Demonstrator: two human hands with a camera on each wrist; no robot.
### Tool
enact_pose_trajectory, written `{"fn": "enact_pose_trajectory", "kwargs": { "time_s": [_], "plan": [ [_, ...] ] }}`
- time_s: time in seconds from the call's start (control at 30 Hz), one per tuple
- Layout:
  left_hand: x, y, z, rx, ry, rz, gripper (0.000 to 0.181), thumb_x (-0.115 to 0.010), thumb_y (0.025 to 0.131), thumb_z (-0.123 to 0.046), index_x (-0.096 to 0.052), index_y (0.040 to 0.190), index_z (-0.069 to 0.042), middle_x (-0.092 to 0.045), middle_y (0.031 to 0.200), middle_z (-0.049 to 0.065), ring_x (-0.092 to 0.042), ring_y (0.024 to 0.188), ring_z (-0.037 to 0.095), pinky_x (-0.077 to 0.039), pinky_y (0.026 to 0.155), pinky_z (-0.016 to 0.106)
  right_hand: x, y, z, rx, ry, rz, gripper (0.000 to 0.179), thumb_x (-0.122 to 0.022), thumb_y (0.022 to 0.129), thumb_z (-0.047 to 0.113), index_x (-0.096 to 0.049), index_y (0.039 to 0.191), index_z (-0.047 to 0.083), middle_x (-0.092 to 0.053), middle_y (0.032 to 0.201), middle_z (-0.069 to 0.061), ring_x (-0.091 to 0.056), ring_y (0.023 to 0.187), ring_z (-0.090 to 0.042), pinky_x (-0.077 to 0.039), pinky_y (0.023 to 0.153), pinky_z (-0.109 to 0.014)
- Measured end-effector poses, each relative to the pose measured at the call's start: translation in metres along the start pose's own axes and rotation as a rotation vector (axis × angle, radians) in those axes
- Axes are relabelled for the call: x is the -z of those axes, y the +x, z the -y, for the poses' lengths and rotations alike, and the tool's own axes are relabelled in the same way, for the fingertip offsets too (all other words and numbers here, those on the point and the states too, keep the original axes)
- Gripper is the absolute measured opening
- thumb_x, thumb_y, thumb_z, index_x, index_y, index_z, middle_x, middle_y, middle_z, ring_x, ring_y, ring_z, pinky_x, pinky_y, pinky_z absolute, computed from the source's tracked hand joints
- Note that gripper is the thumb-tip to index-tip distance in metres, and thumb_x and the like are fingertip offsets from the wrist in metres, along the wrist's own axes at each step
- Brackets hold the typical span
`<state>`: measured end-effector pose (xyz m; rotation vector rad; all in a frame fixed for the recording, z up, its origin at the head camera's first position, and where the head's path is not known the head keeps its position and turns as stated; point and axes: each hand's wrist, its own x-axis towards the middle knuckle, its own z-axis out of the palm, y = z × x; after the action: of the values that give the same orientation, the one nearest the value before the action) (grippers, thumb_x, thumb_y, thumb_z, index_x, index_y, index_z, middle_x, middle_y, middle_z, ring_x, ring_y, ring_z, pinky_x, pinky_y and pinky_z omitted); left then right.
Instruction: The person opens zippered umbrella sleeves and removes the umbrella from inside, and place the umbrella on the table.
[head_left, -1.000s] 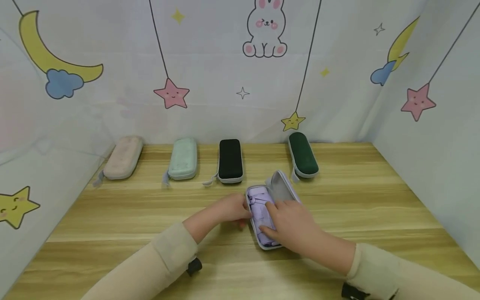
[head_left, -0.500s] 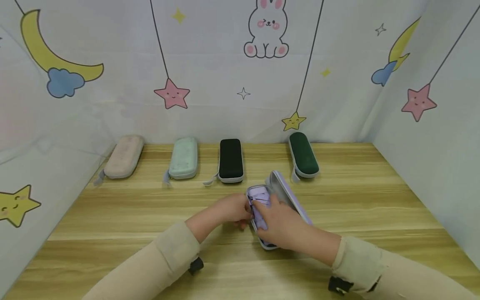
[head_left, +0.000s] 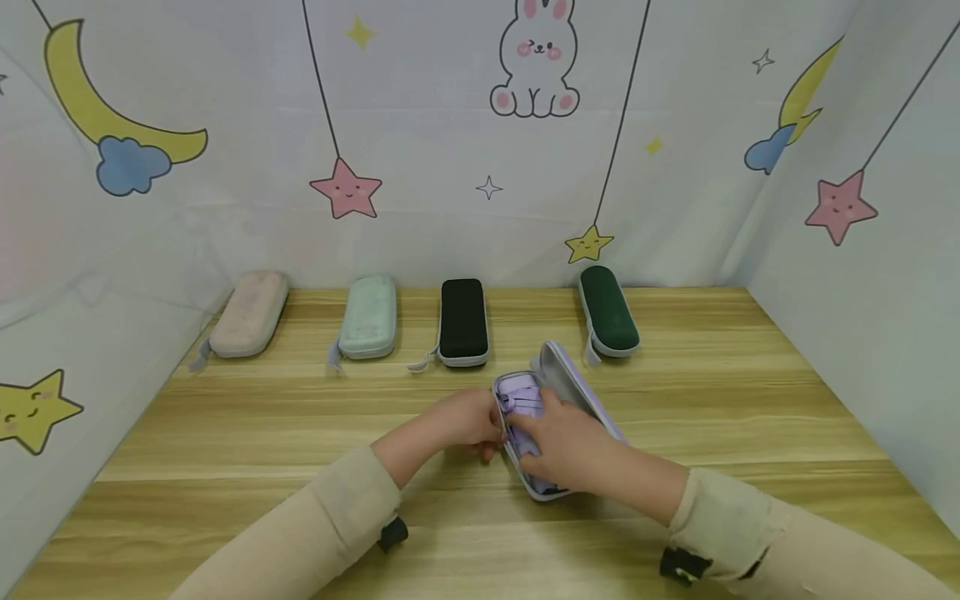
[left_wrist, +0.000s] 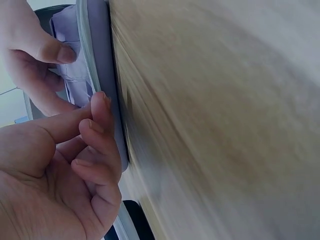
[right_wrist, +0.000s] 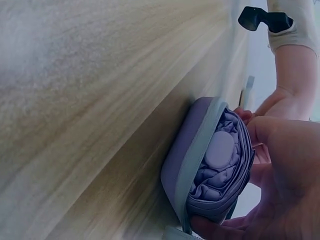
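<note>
Apparently seating or freeing a folded lilac umbrella (right_wrist: 220, 150), the right hand (head_left: 572, 448) grips it inside an open case (right_wrist: 181, 150), in from the back edge of the table (head_left: 750, 400), while the left hand (head_left: 472, 419) pinches the rim (left_wrist: 88, 52), a steadying hold the next move likely needs.

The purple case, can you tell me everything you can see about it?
The purple case lies open at a slant on the wood-look table. It is long, with rounded corners and a pale grey rim, and its shell looks like firm fabric. The lid, lined in grey, stands raised on the right side. Inside sits a folded purple bundle, held by the right grip. The left grip holds the rim on the left side.
</note>
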<state>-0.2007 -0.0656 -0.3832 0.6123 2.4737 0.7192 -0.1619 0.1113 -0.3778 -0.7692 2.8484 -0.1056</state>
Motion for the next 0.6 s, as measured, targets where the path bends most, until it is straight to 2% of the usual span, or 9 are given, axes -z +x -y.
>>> {"fn": "enact_pose_trajectory", "kwargs": {
  "time_s": [0.17, 0.27, 0.47, 0.6],
  "plan": [
    [0.0001, -0.0012, -0.0011, -0.004, -0.020, 0.001, 0.028, -0.064, 0.089, -0.004, -0.066, 0.062, -0.007, -0.062, 0.052, -0.001, -0.053, 0.046, 0.011, -0.038, 0.048, 0.020, -0.0031, 0.0009, -0.0002, 0.011, 0.000, -0.061, 0.048, -0.067, 0.088, 0.039, -0.060, 0.131, 0.018, -0.041, 0.135, -0.033, -0.059, 0.103, -0.041, -0.051, 0.083, -0.048],
    [0.0003, -0.0010, -0.0015, -0.005, -0.019, 0.002, 0.028, -0.064, 0.089, -0.004, -0.066, 0.061, -0.006, -0.062, 0.052, 0.000, -0.053, 0.046, 0.011, -0.038, 0.049, 0.020, -0.0066, 0.0017, 0.0002, 0.009, -0.011, -0.086, 0.048, -0.068, 0.087, 0.038, -0.060, 0.129, 0.018, -0.043, 0.132, -0.031, -0.060, 0.094, -0.038, -0.052, 0.078, -0.046],
    [-0.0003, 0.0007, -0.0001, -0.015, -0.021, -0.006, 0.029, -0.063, 0.089, -0.003, -0.067, 0.060, -0.006, -0.061, 0.051, -0.001, -0.052, 0.045, 0.010, -0.038, 0.048, 0.020, -0.0104, 0.0054, 0.0018, 0.014, -0.054, -0.097, 0.053, -0.069, 0.082, 0.037, -0.058, 0.130, 0.019, -0.045, 0.127, -0.027, -0.055, 0.078, -0.029, -0.050, 0.067, -0.040],
    [-0.0001, 0.0010, -0.0004, -0.013, -0.021, -0.008, 0.028, -0.063, 0.089, -0.003, -0.067, 0.062, -0.007, -0.062, 0.051, -0.001, -0.055, 0.047, 0.012, -0.039, 0.049, 0.020, -0.0089, 0.0087, 0.0032, -0.006, -0.013, -0.091, 0.054, -0.073, 0.079, 0.035, -0.060, 0.128, 0.017, -0.046, 0.126, -0.028, -0.058, 0.079, -0.030, -0.051, 0.067, -0.042]
  ]
}}
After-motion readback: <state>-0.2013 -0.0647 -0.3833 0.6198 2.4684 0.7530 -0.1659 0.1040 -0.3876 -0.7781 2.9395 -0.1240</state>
